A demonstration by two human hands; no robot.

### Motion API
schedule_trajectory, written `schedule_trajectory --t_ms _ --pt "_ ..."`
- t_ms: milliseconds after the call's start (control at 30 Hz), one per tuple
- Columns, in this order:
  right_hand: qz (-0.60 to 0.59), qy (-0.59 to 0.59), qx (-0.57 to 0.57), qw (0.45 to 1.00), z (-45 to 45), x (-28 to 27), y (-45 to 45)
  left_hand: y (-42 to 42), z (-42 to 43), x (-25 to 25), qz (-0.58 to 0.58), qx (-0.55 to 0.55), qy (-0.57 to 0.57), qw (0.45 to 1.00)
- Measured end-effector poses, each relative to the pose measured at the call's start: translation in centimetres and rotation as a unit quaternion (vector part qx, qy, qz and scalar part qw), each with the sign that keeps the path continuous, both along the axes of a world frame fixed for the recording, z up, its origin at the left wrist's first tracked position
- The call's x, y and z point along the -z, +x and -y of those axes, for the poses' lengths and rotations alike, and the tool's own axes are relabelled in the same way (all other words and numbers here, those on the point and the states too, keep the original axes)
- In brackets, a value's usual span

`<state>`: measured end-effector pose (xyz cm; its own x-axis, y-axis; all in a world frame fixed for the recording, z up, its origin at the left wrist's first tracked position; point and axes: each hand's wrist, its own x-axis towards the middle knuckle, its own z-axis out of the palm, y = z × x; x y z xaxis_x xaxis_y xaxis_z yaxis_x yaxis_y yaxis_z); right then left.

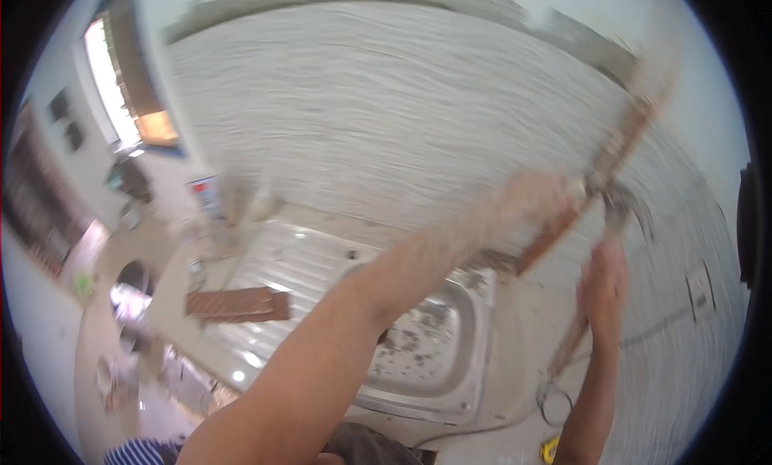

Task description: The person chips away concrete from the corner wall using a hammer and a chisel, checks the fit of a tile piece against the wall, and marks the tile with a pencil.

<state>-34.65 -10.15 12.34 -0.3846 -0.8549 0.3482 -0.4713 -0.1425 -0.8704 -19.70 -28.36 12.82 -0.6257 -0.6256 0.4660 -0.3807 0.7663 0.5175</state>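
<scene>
My right hand (605, 276) is wrapped around the handle of a claw hammer (623, 203), its head up and the handle slanting down to the left. The hammer head is right at a long reddish-brown strip (543, 240) that runs diagonally up the wall, its upper end smeared by motion. Reaching across the sink, my left hand (551, 193) is closed close to the strip, beside the hammer head. Blur hides what its fingers hold.
Below my arms lies a steel sink (482, 336) with debris in its basin. Reddish-brown pieces (233, 304) rest on the drainboard. A white wavy-textured wall (362, 103) stands behind. A wall socket (700, 292), a cable (490, 427) and a yellow item (549, 449) are at right.
</scene>
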Motion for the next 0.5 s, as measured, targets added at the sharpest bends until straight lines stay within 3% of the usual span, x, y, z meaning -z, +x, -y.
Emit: schedule_trajectory --t_ms 33,100,133,167,200,233,300,367,500 --pt "0.129 0.015 0.024 0.991 -2.0 1.7 1.3 4.0 -2.7 1.2 -0.04 0.001 0.002 0.999" --pt "0.205 0.1 -0.162 0.96 -7.6 2.1 3.1 12.1 -8.4 3.4 -0.082 0.003 0.05 0.995" --pt "0.209 0.133 -0.221 0.943 -10.4 2.1 4.5 16.3 -11.2 4.8 -0.088 0.001 0.1 0.991" --pt "0.033 0.123 -0.096 0.987 -10.5 9.3 1.2 20.1 -13.8 6.2 -0.117 -0.03 0.173 0.977" --pt "0.13 0.181 -0.173 0.959 -12.0 7.2 4.9 23.5 -16.3 8.0 -0.154 -0.059 0.246 0.955" --pt "0.19 0.265 -0.302 0.896 -13.6 3.3 10.8 26.3 -18.3 11.4 -0.153 -0.114 0.218 0.957" --pt "0.179 0.3 -0.323 0.88 -14.5 6.3 14.3 32.2 -22.5 14.3 -0.163 -0.202 0.187 0.947" --pt "0.206 0.328 -0.331 0.86 -16.2 8.2 18.4 36.4 -28.2 15.4 -0.18 -0.266 0.274 0.906" --pt "0.116 0.43 -0.387 0.807 -16.0 9.2 24.4 43.3 -36.9 20.6 -0.234 -0.412 0.272 0.838"
